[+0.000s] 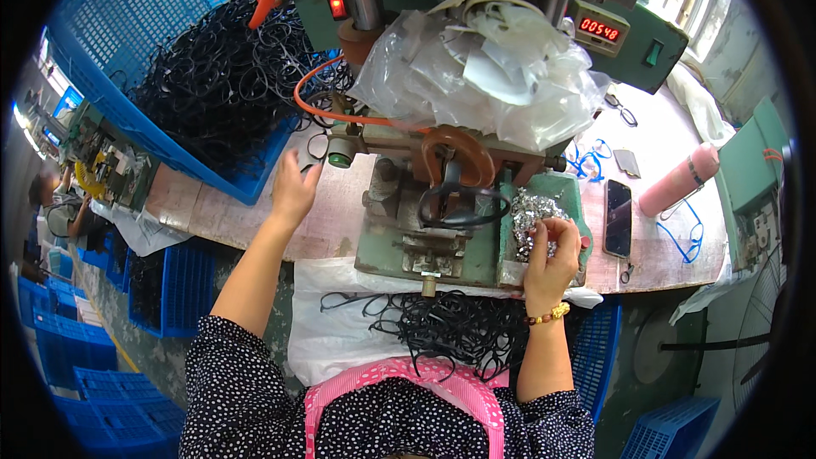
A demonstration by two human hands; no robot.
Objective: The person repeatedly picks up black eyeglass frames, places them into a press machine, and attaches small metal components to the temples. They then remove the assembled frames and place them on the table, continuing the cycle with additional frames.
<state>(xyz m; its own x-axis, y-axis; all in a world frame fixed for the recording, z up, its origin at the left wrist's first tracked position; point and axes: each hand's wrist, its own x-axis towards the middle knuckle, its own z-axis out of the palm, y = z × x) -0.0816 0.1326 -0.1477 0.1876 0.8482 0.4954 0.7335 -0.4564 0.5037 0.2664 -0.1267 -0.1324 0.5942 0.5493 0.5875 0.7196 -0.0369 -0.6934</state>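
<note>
My left hand (pixel 294 193) is raised beside the blue basket, its thumb and fingers apart. A thin black loop, looking like part of a glasses frame (pixel 317 147), lies just beyond its fingertips. My right hand (pixel 551 257) is over the green tray (pixel 571 193) on the right of the press, fingertips pinched together at a heap of small shiny silver pieces (pixel 529 211). Whatever sits between those fingertips is too small to make out. In the middle of the green bench press (pixel 382 248), a black glasses frame (pixel 463 209) rests at the work point, with nobody's hand on it.
A blue basket (pixel 161 157) full of black frames stands at the left. More black frames (pixel 459 331) lie on white cloth across my lap. To the right are a phone (pixel 618 218), a pink bottle (pixel 680 180) and blue glasses frames (pixel 687 238). Plastic bags (pixel 484 76) hang on the press.
</note>
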